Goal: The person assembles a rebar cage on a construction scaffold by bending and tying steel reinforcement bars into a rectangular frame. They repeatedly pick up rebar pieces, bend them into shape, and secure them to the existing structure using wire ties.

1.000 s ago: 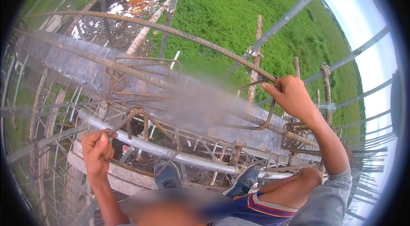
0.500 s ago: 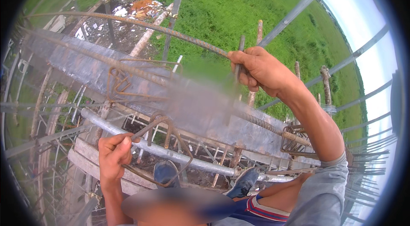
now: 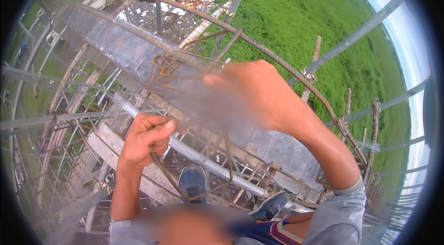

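My left hand [image 3: 148, 141] is closed around one end of a bent steel stirrup [image 3: 169, 174], whose loop hangs over the galvanized pipe and my shoe. My right hand [image 3: 259, 92] is held over the grey metal-faced board [image 3: 106, 37], its fingers smeared by motion and a grey blur below them. What it grips, if anything, is hidden. Behind my right hand and forearm arches a long ribbed rebar [image 3: 263, 49]. Rusty bent stirrups [image 3: 162, 71] hang around another bar over the board, left of my right hand.
A galvanized pipe [image 3: 199, 159] crosses in front of my shoes [image 3: 192, 182]. Beside it runs a curved pale ledge [image 3: 106, 143]. Steel scaffold tubes [image 3: 356, 34] and wooden poles [image 3: 313, 64] stand around me. Grass [image 3: 296, 9] and a rubble heap [image 3: 180, 9] lie far below.
My right hand has let go of the long rebar and moved down and left, towards my left hand. The left hand keeps hold of the stirrup. The whole view has shifted.
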Demonstrator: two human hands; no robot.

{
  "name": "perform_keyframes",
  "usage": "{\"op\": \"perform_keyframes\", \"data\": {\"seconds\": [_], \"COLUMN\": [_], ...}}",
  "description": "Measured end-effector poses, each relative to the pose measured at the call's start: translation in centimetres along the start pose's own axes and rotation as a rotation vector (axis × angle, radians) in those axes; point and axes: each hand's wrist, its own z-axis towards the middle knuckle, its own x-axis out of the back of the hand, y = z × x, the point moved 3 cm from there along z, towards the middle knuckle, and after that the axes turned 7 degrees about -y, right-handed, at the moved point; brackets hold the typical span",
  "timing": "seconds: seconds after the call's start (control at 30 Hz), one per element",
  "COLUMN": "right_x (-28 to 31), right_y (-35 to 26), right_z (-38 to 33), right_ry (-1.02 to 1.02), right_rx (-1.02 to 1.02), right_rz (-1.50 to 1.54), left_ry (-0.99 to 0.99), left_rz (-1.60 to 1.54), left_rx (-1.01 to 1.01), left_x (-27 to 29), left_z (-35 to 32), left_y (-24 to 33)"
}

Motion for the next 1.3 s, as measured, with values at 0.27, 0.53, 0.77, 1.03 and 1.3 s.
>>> {"op": "perform_keyframes", "data": {"seconds": [0.27, 0.53, 0.77, 1.03, 1.3], "right_x": [-2.7, -1.0, -0.3, -0.5, -3.9], "right_y": [-0.2, 5.5, 6.6, 4.3, -0.4], "right_z": [-3.4, -6.4, -7.2, -8.3, -8.4], "right_ry": [0.087, 0.359, 0.258, 0.098, -0.2], "right_rx": [0.358, -0.181, -0.028, 0.061, -0.123], "right_rz": [0.132, 0.89, 0.808, 1.538, 1.002], "left_ry": [-0.176, 0.052, 0.723, 0.109, 0.087], "left_rz": [-0.146, -0.016, 0.238, 0.264, 0.513], "left_rx": [-0.275, -0.444, -0.752, -0.959, -1.425], "left_x": [0.5, 2.8, -2.6, -0.9, 1.1], "left_z": [-1.0, -11.7, -15.0, -15.7, -19.6], "left_y": [-2.6, -0.5, 12.3, 10.8, 8.2]}}
